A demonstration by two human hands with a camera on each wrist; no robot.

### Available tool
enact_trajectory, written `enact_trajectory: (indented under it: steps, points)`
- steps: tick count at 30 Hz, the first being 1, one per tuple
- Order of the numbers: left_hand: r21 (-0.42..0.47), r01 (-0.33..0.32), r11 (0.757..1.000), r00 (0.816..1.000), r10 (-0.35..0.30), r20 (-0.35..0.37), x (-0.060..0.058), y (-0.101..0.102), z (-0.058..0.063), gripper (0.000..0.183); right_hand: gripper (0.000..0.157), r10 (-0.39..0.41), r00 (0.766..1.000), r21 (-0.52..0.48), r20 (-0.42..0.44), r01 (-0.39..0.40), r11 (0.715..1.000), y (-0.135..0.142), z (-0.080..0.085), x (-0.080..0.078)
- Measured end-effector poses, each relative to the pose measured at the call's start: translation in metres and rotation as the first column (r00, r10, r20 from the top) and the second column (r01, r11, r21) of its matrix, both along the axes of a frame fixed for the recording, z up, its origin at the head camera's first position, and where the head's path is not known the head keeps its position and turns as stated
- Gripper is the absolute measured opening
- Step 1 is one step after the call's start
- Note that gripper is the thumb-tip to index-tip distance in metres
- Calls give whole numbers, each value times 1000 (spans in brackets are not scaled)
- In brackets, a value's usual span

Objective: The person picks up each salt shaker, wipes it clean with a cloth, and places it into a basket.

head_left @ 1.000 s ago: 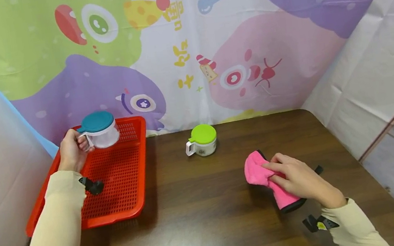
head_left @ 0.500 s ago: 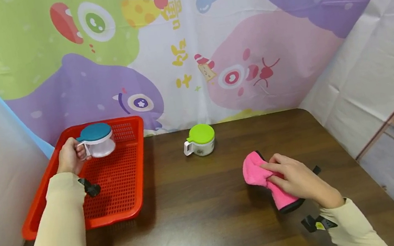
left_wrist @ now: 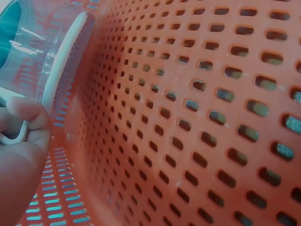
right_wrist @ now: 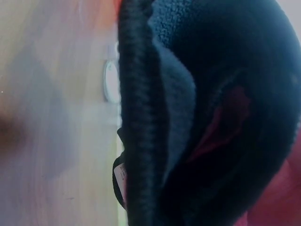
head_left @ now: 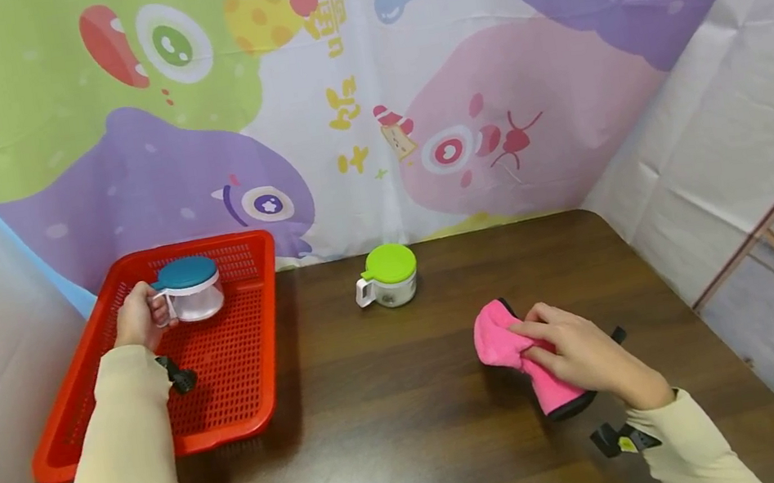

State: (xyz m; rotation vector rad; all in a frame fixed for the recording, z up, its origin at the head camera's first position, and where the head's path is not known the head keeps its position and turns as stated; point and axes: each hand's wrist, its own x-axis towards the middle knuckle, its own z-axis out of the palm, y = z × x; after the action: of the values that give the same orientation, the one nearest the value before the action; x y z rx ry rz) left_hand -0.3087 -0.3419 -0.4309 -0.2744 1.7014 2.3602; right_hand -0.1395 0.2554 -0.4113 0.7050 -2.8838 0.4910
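My left hand (head_left: pixel 137 316) grips the white handle of a clear seasoning jar (head_left: pixel 196 301) with a teal lid. The jar is upright inside the red basket (head_left: pixel 265 357), toward its back. In the left wrist view, fingers curl round the handle (left_wrist: pixel 19 134) close to the perforated basket wall; whether the jar's base touches the floor I cannot tell. On the right, a pink cloth (head_left: pixel 497 337) with black edging is pinched by my right hand (head_left: pixel 577 351) low over the table. Its dark folded edge (right_wrist: pixel 141 117) fills much of the right wrist view.
A second jar (head_left: pixel 394 290), with a lime-green lid and white handle, stands at the table's back middle. The wooden table (head_left: pixel 381 407) runs back to a cartoon-print curtain (head_left: pixel 366 195). White curtains hang at both sides.
The left hand has lowered the teal-lidded jar into the basket. The right hand keeps its hold on the pink cloth with little motion. The head view has shifted slightly.
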Motion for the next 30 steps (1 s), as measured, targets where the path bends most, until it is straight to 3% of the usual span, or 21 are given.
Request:
enact_trajectory:
  steps: [10,21,30]
  points:
    - [-84,-16,996,1000,18,16,-6,-3,-10,38,40,23,1000,-12,-20,-23,1000,0,3,0]
    - [-41,-49,998,995,52,87,-7,-8,-8,36,39,18,1000,-10,3,-18,1000,-1,7,1]
    - [-132,0,991,989,20,146,-8,-16,-8,29,40,13,1000,-25,17,-12,1000,-1,4,2]
